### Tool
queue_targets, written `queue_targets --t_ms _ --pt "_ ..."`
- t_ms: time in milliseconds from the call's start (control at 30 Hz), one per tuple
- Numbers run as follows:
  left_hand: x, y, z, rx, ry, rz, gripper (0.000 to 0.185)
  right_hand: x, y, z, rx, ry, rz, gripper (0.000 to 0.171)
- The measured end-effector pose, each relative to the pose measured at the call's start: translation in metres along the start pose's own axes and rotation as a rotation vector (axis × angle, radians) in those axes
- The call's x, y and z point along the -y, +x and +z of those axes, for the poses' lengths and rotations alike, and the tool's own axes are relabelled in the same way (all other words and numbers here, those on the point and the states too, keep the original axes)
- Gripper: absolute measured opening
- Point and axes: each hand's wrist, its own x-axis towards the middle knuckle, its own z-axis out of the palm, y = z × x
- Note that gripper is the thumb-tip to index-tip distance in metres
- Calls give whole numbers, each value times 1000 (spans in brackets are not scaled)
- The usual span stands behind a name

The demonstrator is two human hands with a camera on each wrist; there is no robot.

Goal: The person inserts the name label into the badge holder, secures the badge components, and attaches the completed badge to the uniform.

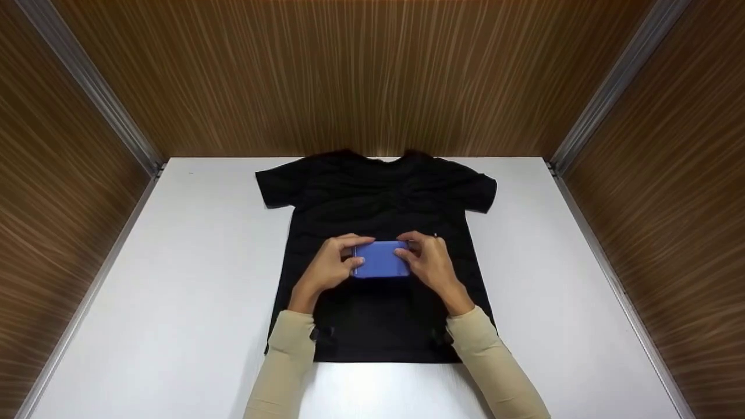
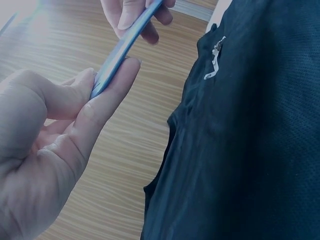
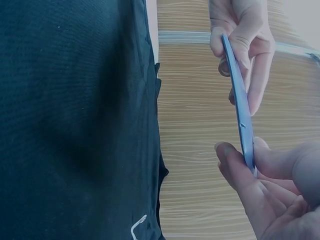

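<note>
Object held: a thin blue card-like piece is pinched at both short ends, above the middle of the black T-shirt, between the tabletop's centre and its near edge.
Left hand: the piece's left end is clamped between thumb and curled fingers; in the left wrist view the thumb is pressed along the thin edge.
Right hand: the right end is gripped the same way, thumb on one face and fingertips on the other.
Arms: both forearms, in beige sleeves, are brought in from the near edge and angled inward toward each other.
Height: in the wrist views the piece is seen edge-on, lifted clear of the cloth.
T-shirt: it is spread flat on the white tabletop, collar toward the far edge, hem toward the near edge, sleeves out to both sides.
Writing: a small white mark is seen on the shirt; nothing readable can be made out.
Surroundings: wood-grain panels are set along the far, left and right edges.
</note>
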Motion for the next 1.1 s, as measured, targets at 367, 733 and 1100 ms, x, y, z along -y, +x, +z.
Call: queue_targets --t_ms 367,733,1100 --pt "1 0 0 15 23 9 42 1 -1 3 -29 -66 -38 20" --pt "2 0 0 3 19 -26 44 -1 1 3 15 22 5 21" --pt "1 0 1 -1 -5 -25 46 -2 1 -7 98 191 140 25"
